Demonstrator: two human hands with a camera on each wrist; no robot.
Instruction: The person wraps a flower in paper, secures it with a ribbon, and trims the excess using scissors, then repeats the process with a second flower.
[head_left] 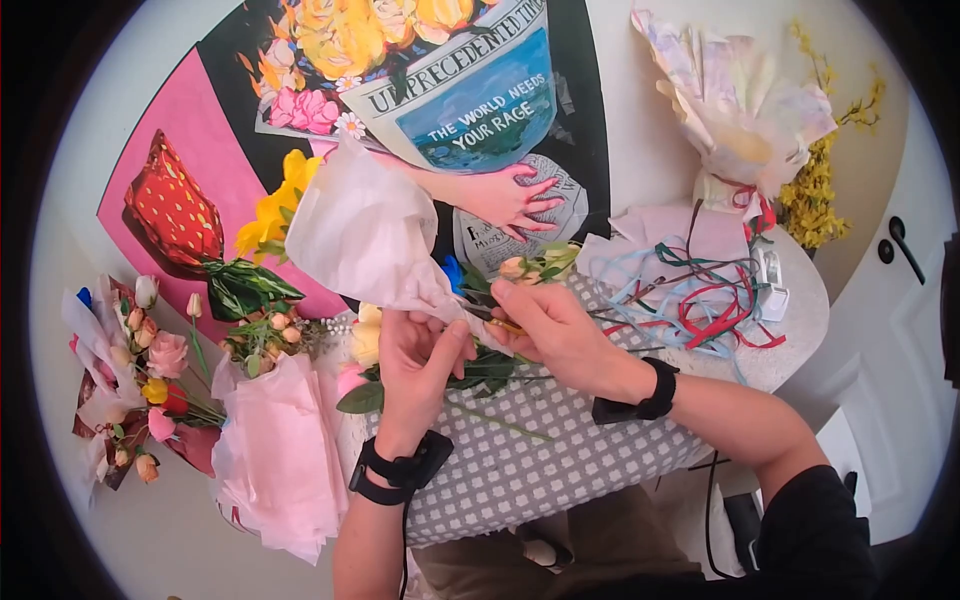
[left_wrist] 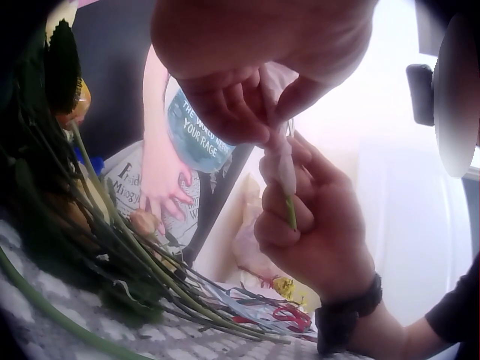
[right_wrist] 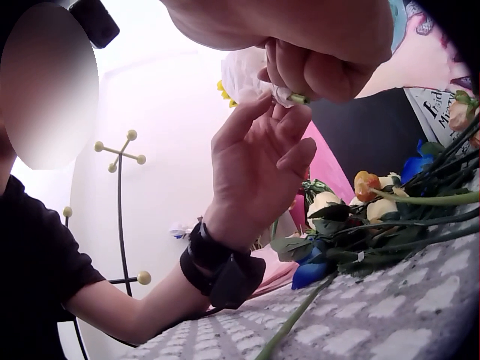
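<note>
A white paper wrap (head_left: 365, 225) flares up and to the left in the head view, its narrow lower end gathered between both hands. The left hand (head_left: 415, 365) pinches the gathered paper between thumb and fingers. Just to its right, the right hand (head_left: 560, 335) grips the lower end, where a green stem (left_wrist: 291, 213) pokes out of the paper in the left wrist view. A yellow flower (head_left: 278, 208) shows at the wrap's left edge. Beneath the hands, loose flowers with green stems (right_wrist: 405, 223) lie on the grey and white cloth (head_left: 560, 450).
Pink paper sheets (head_left: 280, 450) and a mixed bouquet (head_left: 150, 370) are at the left. Tangled ribbons (head_left: 700, 310) and a white holder (head_left: 771, 285) lie at the right, below a wrapped bouquet (head_left: 745, 125). A flower-bucket picture (head_left: 470, 100) stands behind.
</note>
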